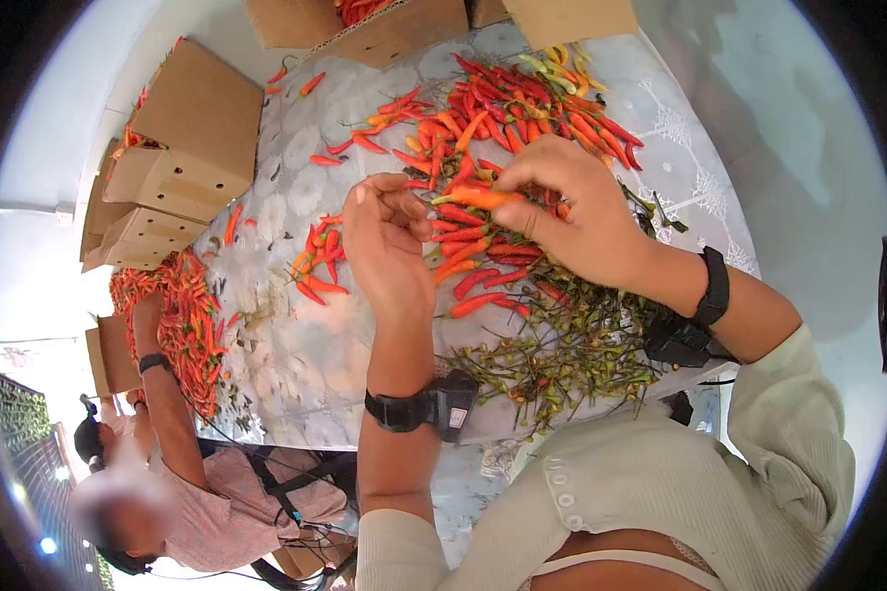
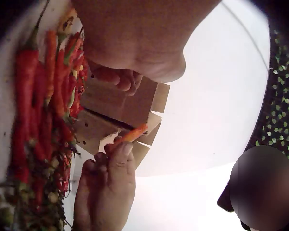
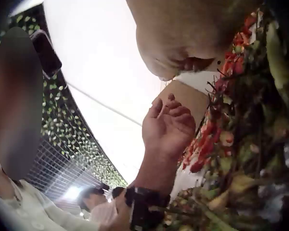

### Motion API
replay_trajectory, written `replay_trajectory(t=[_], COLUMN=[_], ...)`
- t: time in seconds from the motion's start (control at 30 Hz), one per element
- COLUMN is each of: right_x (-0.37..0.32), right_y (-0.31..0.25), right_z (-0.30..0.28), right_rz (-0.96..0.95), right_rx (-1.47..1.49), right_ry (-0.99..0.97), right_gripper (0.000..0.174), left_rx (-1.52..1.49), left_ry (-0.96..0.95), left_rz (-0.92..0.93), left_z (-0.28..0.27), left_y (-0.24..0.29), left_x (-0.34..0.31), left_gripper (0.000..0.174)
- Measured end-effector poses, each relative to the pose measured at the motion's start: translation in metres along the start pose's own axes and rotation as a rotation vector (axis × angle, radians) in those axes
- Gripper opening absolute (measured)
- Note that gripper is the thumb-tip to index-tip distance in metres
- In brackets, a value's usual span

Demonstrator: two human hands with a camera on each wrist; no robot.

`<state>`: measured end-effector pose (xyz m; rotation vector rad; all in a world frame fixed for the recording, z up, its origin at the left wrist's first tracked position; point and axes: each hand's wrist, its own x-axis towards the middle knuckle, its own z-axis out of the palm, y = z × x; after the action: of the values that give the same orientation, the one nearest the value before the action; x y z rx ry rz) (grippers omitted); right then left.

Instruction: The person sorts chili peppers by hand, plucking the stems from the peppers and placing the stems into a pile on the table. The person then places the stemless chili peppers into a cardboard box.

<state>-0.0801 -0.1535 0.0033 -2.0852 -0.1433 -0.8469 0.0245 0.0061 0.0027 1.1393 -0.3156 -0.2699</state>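
Note:
Between its thumb and fingers, my right hand [image 1: 577,212] pinches an orange chili pepper [image 1: 475,198] above the table. The pepper's pale tip points toward my left hand [image 1: 392,246], which is held up just beside it, palm turned inward and fingers loosely bent. In the right wrist view the left hand [image 3: 169,126] shows nothing in its palm. Seen from the left wrist, the right hand [image 2: 110,185] holds the orange pepper [image 2: 131,135] by one end. Below both hands lies a group of red chili peppers [image 1: 483,281].
A heap of green stems [image 1: 552,374] covers the near table edge. A larger red chili pile [image 1: 503,98] lies farther back, with yellow peppers [image 1: 567,71] beside it. Cardboard boxes [image 1: 192,128] stand at left. Another person's arm [image 1: 172,414] reaches into peppers there.

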Motion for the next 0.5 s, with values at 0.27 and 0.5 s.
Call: replay_trajectory(t=[0.27,0.5], right_x=[-0.003,-0.007], right_y=[0.005,0.008], right_z=[0.004,0.003], right_rz=[0.581,0.518], right_rx=[0.849,0.93], right_ry=[-0.055,-0.042], right_gripper=[0.024,0.022], left_rx=[0.298,0.344], left_ry=[-0.266,-0.375], left_rz=[0.036,0.024], left_z=[0.015,0.014], left_y=[-0.006,-0.013], left_x=[-0.012,-0.016], left_gripper=[0.012,0.016])
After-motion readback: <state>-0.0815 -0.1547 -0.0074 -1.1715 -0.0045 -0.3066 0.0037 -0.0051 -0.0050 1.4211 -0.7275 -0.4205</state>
